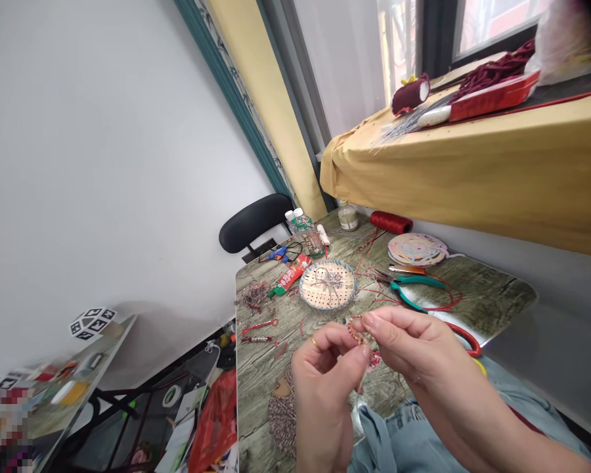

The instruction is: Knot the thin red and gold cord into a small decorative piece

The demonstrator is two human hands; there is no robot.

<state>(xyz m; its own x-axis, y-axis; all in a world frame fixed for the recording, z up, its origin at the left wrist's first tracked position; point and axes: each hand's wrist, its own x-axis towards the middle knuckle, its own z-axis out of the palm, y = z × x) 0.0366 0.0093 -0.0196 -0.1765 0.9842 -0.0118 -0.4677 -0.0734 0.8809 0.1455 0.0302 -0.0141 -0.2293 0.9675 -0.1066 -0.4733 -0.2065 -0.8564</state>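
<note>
White lettering shows on the red-and-green tube (290, 276) near the frame's centre, and the clear bottles (308, 231) just above it bear some green print, though both seem too small to read with confidence. Right of lower centre, above the desk (502, 295), the left hand (328, 376) and right hand (414, 341) both pinch a small reddish loop (353, 328) between thumb and fingers, their fingertips close together.

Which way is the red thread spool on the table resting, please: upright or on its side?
On its side: the red spool lies lengthwise along the tabletop.
</note>
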